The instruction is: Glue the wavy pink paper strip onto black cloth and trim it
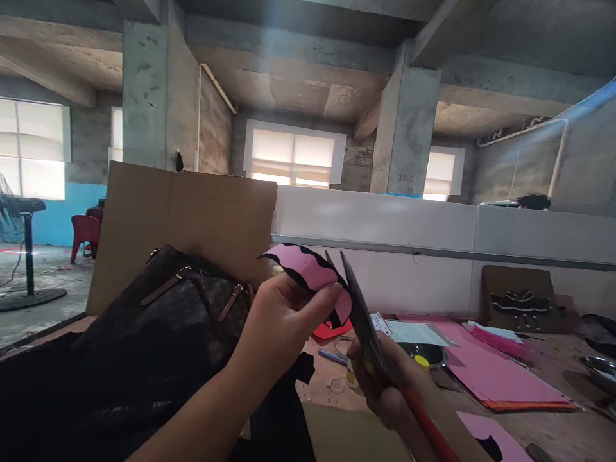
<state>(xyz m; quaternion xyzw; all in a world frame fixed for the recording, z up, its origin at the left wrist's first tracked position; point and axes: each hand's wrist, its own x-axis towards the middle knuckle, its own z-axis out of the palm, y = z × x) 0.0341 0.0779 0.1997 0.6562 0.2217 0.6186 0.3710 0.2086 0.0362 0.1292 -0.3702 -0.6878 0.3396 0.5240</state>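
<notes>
My left hand pinches a curved pink piece with a black scalloped border, holding it up above the table. Wrapped round a pair of scissors with red handles is my right hand. The scissor blades point upward and stand slightly apart, right beside the piece's right-hand edge. Whether the blades touch the material I cannot tell. Below the hands are a blue pen, a small bottle partly hidden by my right hand, and something red on the table.
A dark handbag and black cloth fill the left side, before a cardboard panel. Pink sheets, a metal bowl and a board with a black beaded piece lie to the right. A white partition stands behind.
</notes>
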